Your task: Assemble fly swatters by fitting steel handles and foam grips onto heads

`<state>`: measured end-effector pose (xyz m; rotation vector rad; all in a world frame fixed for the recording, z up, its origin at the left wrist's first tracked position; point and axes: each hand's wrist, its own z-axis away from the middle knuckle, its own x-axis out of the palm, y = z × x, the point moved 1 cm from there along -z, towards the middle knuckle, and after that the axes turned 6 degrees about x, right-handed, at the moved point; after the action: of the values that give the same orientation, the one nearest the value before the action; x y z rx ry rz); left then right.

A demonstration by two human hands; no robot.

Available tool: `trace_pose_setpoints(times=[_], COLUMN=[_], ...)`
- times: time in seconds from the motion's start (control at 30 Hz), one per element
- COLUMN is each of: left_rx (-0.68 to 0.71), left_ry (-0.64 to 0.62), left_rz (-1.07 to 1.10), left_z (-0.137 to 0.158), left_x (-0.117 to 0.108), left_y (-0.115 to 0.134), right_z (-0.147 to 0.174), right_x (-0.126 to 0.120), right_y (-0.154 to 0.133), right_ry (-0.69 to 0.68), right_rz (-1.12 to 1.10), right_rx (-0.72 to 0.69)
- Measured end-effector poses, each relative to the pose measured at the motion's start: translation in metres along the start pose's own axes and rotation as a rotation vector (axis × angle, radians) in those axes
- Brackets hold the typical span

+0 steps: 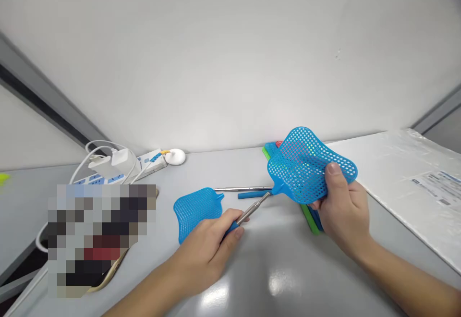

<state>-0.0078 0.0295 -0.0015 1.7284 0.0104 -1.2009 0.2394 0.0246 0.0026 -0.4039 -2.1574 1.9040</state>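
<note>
My right hand pinches the edge of a blue perforated fly swatter head, thumb on top, held up off the table. My left hand is closed round the blue grip of a metal telescopic handle. The handle's thin tip meets the neck of the swatter head; whether it sits inside cannot be made out. Beneath my left hand lies a second blue swatter head. Behind are another metal rod and its blue grip, lying on the table.
Several green, blue and red swatter heads are stacked behind the raised one. At left are a power strip with white chargers and cables, a round white device and a blurred-out phone-like object. A plastic-wrapped white board lies right.
</note>
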Motion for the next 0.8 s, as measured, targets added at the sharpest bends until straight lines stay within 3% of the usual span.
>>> trace_pose_setpoints(times=[0.4, 0.57, 0.8], left_rx=[-0.063, -0.160, -0.168], left_ry=[-0.052, -0.107, -0.115], left_rz=[0.038, 0.178, 0.343], left_z=[-0.002, 0.000, 0.006], left_x=[-0.004, -0.002, 0.006], left_y=[0.006, 0.011, 0.014], right_z=[-0.001, 0.003, 0.006], right_x=[0.004, 0.005, 0.008], right_y=[0.008, 0.003, 0.005], right_ry=[-0.037, -0.105, -0.102], right_rz=[-0.150, -0.076, -0.093], right_rx=[0.123, 0.153, 0.156])
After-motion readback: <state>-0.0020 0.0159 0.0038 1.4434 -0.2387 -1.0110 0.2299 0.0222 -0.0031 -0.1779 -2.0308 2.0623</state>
